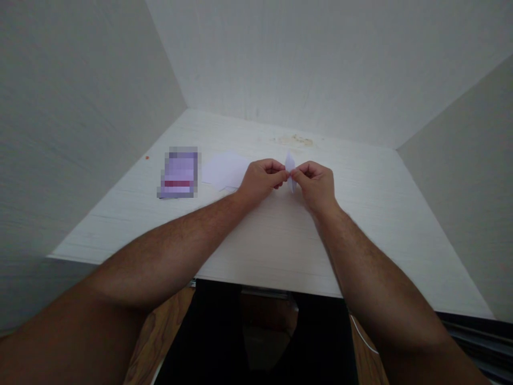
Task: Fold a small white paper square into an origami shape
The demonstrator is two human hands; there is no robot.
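Observation:
A small folded piece of white paper (pixel 289 160) stands upright between my two hands, above the middle of the white table. My left hand (pixel 264 179) pinches its left side with thumb and fingers. On the other side my right hand (pixel 315 182) pinches it too, so the fingertips of both hands nearly meet. The lower part of the paper is partly covered by my fingers. Just left of my left hand, white paper sheets (pixel 223 168) lie flat on the table, their right end hidden behind that hand.
Further left lies a purple, blurred-out rectangular item (pixel 179 172). A tiny orange bit (pixel 147 158) is near the left wall. Worn patches (pixel 302 140) mark the table's back part. Grey-white walls enclose the table (pixel 272 240) at the left, back and right.

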